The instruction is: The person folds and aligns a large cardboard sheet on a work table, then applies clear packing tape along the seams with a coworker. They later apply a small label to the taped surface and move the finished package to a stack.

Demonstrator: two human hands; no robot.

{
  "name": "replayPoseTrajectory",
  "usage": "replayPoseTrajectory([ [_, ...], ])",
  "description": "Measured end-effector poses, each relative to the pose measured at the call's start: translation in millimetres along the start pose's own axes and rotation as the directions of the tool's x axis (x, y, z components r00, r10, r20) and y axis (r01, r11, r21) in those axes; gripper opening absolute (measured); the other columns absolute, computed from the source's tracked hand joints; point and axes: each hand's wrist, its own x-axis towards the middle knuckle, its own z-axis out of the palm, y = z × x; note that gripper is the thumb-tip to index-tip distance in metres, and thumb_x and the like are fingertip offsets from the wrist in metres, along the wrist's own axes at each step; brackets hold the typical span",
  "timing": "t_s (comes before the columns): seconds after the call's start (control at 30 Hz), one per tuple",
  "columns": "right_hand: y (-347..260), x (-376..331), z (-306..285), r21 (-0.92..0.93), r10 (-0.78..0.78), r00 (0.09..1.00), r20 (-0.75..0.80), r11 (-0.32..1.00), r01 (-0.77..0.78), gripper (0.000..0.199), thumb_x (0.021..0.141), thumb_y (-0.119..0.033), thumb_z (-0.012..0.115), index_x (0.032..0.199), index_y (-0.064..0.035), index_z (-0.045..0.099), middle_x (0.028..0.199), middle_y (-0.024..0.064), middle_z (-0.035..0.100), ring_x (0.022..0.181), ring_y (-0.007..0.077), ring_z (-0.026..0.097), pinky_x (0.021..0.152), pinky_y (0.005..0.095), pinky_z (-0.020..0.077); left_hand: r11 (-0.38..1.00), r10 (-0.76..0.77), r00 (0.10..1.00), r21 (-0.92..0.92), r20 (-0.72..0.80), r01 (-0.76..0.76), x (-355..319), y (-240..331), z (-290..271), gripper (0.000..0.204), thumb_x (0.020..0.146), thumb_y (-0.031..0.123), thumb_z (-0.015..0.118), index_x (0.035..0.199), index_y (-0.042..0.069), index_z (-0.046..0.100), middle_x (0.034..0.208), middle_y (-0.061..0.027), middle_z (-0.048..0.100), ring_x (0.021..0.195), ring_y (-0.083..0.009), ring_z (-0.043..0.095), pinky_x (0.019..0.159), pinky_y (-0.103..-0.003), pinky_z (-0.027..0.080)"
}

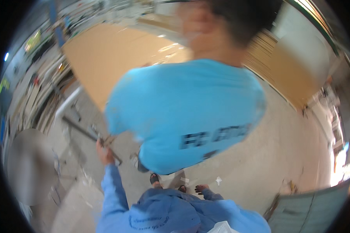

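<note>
My left hand [105,153], its arm in a blue sleeve, reaches forward on the left. Its fingers are curled beside a long dark bar [81,127] that slants down past the hand. Blur hides whether they grip the bar or a small thing at its side. My right hand [200,188] is low near my body, fingers apart, holding nothing that shows. Close in front stands a person in a light blue shirt [186,108], back towards me, covering much of the middle. Past that person's left shoulder lies a broad tan board [109,54].
Stacked boards [262,50] stand at the far right. Long strips of material [37,97] are piled at the left. Small scraps [218,180] lie on the concrete floor [252,171]. A grey-green panel [311,211] is at the lower right.
</note>
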Motion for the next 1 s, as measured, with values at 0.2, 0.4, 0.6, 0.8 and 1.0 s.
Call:
replayPoseTrajectory([
  [0.2, 34.3, 17.4, -15.9, -0.13, -0.006, 0.993, -0.119, 0.991, -0.01, 0.024, 0.089, -0.028, 0.059, 0.099, -0.009, 0.07, 0.086, 0.0063, 0.072, 0.072, 0.0176, 0.069, 0.058, 0.0346, 0.056, 0.674, -0.711, 0.672, -0.07, 0.207, 0.736, -150.8, -43.4, -43.9, 0.048, 0.089, 0.001, 0.05, 0.136, 0.002, 0.043, 0.126, -0.0154, 0.055, 0.11, -0.0206, 0.056, 0.09, -0.034, 0.048],
  [0.4, 56.3, 7.3, -36.1, 0.079, 0.06, 0.959, -0.278, 0.996, -0.039, 0.019, 0.087, -0.024, 0.063, 0.097, -0.0096, 0.071, 0.083, 0.0061, 0.072, 0.067, 0.0163, 0.069, 0.056, 0.0345, 0.055, 0.583, -0.652, 0.117, 0.397, 0.749, 0.708, -265.9, -39.9, 54.6, 0.04, 0.089, 0.006, 0.056, 0.128, 0.002, 0.05, 0.117, -0.0131, 0.059, 0.103, -0.0192, 0.059, 0.087, -0.033, 0.05],
  [0.6, 84.5, -12.9, -62.8, 0.082, 0.093, 0.923, -0.373, 0.994, -0.068, 0.02, 0.086, -0.022, 0.064, 0.096, -0.0067, 0.071, 0.081, 0.0062, 0.072, 0.065, 0.0153, 0.068, 0.056, 0.0333, 0.0546, 0.652, -0.546, -0.191, 0.557, 0.816, 0.515, -302.5, -49.1, 88.1, 0.033, 0.088, 0.012, 0.061, 0.12, 0.001, 0.057, 0.108, -0.0108, 0.064, 0.096, -0.0178, 0.062, 0.084, -0.033, 0.051],
  [0.8, 72.3, -16.9, -107.9, 0.22, 0.154, 0.912, -0.381, 0.973, -0.072, 0.018, 0.086, -0.022, 0.064, 0.092, -0.0071, 0.072, 0.08, 0.0051, 0.072, 0.065, 0.0141, 0.067, 0.056, 0.0306, 0.0546, 0.667, -0.571, -0.269, 0.629, 0.776, 0.398, -321.2, -34.8, 130.2, 0.029, 0.088, 0.017, 0.067, 0.111, 0.0, 0.064, 0.1, -0.0085, 0.069, 0.09, -0.0164, 0.065, 0.081, -0.033, 0.052],
  [1.0, 67.0, 11.1, -189.7, 0.37, 0.157, 0.893, -0.421, 0.929, 0.011, 0.018, 0.088, -0.023, 0.061, 0.092, -0.0093, 0.072, 0.083, 0.0042, 0.072, 0.069, 0.0147, 0.068, 0.056, 0.0302, 0.0544, 0.937, -0.264, -0.245, 0.308, 0.933, 0.165, -341.8, 62.0, 281.6, 0.041, 0.087, 0.027, 0.068, 0.119, 0.001, 0.061, 0.098, -0.009, 0.069, 0.088, -0.0168, 0.064, 0.079, -0.031, 0.051],
])
